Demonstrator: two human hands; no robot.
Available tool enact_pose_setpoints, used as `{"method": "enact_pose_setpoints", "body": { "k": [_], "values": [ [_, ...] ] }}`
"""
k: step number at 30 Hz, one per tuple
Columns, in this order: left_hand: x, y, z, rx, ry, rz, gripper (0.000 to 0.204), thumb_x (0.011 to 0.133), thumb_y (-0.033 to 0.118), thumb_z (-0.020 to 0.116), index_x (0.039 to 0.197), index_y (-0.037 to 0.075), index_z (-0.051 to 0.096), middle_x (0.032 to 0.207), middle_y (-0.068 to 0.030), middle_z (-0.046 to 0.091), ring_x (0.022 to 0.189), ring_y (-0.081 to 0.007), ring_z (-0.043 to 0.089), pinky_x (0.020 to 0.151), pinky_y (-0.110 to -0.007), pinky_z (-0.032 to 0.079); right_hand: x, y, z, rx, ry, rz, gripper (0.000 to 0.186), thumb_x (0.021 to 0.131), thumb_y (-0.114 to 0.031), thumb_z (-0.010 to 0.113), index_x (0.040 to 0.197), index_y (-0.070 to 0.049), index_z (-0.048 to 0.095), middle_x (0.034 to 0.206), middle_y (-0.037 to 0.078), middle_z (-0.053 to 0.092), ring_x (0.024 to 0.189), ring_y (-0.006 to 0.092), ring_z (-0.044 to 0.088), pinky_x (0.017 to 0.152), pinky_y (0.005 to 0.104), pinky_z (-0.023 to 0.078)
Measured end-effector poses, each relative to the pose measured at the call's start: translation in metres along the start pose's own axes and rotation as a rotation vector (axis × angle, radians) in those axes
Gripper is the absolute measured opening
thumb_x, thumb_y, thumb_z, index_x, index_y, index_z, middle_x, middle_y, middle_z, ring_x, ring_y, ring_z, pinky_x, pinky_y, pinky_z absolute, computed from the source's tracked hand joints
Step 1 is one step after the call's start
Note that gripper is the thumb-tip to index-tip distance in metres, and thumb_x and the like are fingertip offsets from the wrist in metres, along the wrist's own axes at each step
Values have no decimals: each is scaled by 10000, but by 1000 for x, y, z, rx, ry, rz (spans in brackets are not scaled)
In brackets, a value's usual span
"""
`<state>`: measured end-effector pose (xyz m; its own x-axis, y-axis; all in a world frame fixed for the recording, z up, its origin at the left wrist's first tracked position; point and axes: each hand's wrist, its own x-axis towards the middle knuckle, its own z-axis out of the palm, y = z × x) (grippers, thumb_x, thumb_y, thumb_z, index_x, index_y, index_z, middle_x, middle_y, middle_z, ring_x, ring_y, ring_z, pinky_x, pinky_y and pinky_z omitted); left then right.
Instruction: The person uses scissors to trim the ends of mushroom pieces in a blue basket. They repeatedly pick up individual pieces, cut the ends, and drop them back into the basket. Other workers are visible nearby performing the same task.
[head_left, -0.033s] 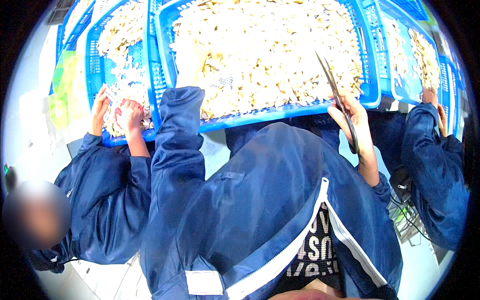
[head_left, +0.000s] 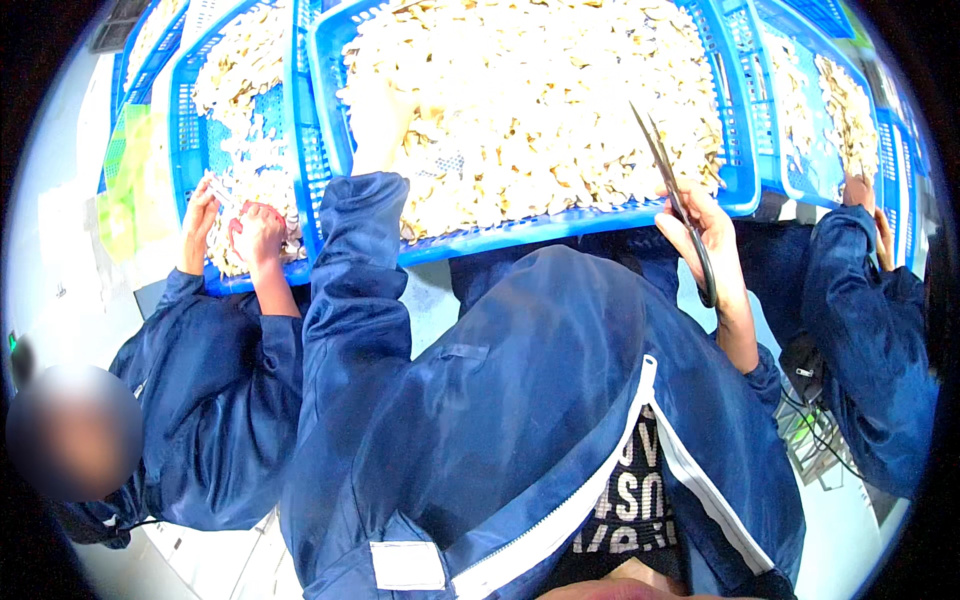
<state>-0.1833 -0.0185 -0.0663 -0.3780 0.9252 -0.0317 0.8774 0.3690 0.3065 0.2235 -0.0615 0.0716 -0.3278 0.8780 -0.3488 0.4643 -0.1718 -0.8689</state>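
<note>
A large blue plastic basket stands before me, thickly spread with small pale slices with brownish edges, perhaps dried mushroom; glare hides the exact kind. My right hand is closed round the black handles of a pair of scissors at the basket's near right rim. The scissors' long blades point up and left over the slices. Inside the basket's left part is my left hand, reaching among the slices. Bright light washes out its fingers, so their pose and anything in them cannot be made out.
At my left, a co-worker's hands work over another blue basket of slices. On the right, another person's hand is at a further blue basket. Cables and a metal frame lie below that person's arm.
</note>
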Motion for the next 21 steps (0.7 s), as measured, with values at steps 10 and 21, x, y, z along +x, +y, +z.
{"method": "enact_pose_setpoints", "body": {
  "k": [10, 21],
  "values": [
    [-24, -18, -22, -748, 23, -185, 214, 787, 135, 618, 976, 37, 642, 727, -107, 630, 660, -212, 593, 584, -280, 451, 1, 15, -7, 33, 71, -43, 286, 807, -139, 697, 1059, -45, 598, 780, -38, 499, 706, 46, 451, 646, 189, 378],
    [-66, 37, -39, -1264, -248, -224, 225, 818, 132, 563, 1025, 50, 598, 815, -121, 623, 704, -192, 588, 582, -256, 434, -1, 16, -8, 46, 67, -22, 293, 804, -153, 706, 1062, -61, 601, 766, -48, 480, 695, 45, 437, 620, 190, 368]
  ]
}}
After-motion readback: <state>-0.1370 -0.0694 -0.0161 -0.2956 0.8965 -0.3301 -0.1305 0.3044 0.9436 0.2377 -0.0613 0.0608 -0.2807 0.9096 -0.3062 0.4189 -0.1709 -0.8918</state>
